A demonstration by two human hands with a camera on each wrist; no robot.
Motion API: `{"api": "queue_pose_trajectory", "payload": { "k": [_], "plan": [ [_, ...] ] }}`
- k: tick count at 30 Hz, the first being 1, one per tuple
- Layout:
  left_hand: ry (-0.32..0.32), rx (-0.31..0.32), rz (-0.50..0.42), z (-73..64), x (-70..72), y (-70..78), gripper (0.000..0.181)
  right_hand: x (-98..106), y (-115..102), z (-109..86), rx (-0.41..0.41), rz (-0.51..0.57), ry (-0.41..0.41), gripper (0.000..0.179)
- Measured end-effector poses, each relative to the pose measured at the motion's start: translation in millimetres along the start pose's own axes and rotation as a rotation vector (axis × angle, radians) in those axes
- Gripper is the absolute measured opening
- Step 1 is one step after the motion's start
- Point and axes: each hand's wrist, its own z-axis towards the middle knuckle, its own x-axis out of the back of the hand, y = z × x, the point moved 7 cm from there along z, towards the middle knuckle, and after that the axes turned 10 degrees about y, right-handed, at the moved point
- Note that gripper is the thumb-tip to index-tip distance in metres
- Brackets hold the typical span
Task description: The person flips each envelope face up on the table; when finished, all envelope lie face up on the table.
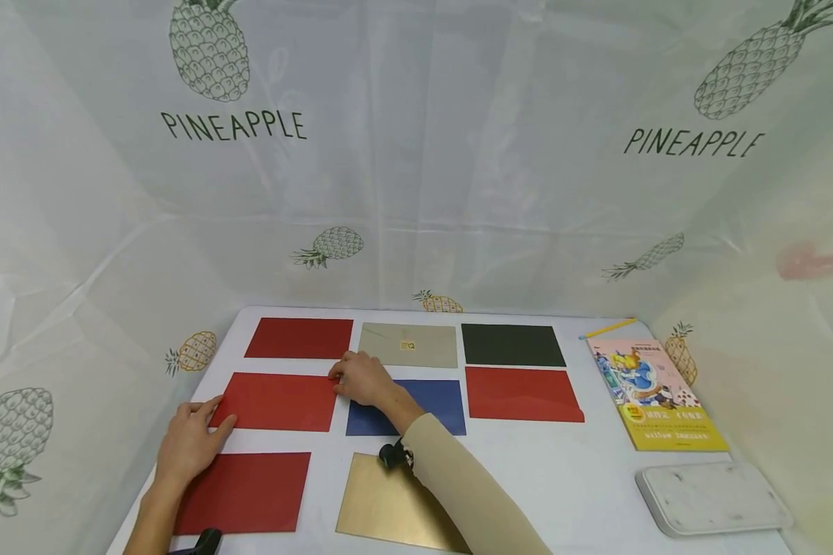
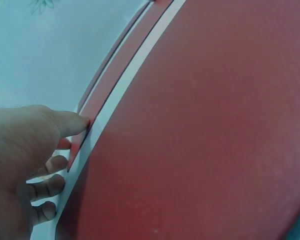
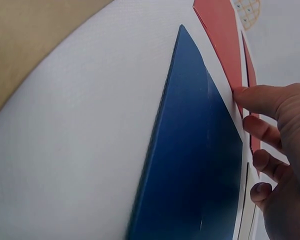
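Note:
In the head view, a flat red rectangular sheet [image 1: 278, 401] lies in the middle row on the left, between both hands. My left hand [image 1: 189, 443] is at its left side, thumb and fingers spread about the near left corner. The left wrist view shows the left thumb [image 2: 72, 123] touching the red sheet's edge. My right hand [image 1: 364, 379] touches its right edge near the far corner, reaching over a blue sheet [image 1: 430, 401]. In the right wrist view, the right thumb [image 3: 260, 99] meets the red edge and the other fingers are bent just beyond.
Other flat sheets lie around: red [image 1: 298, 338], beige with a sticker [image 1: 382, 347], dark green [image 1: 512, 344], red at right [image 1: 524, 393], red in front [image 1: 250, 493] and gold [image 1: 368, 501]. At right are a pencil [image 1: 607, 329], a book [image 1: 655, 393] and a pale case [image 1: 715, 493].

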Motion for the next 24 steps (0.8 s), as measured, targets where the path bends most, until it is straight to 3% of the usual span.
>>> {"api": "queue_pose_trajectory", "payload": {
  "k": [24],
  "plan": [
    [-0.136,0.023,-0.112,3.0,-2.3,-15.5,0.078,0.3,1.5,-1.3,0.019,0.069,0.021,0.026]
  ]
}}
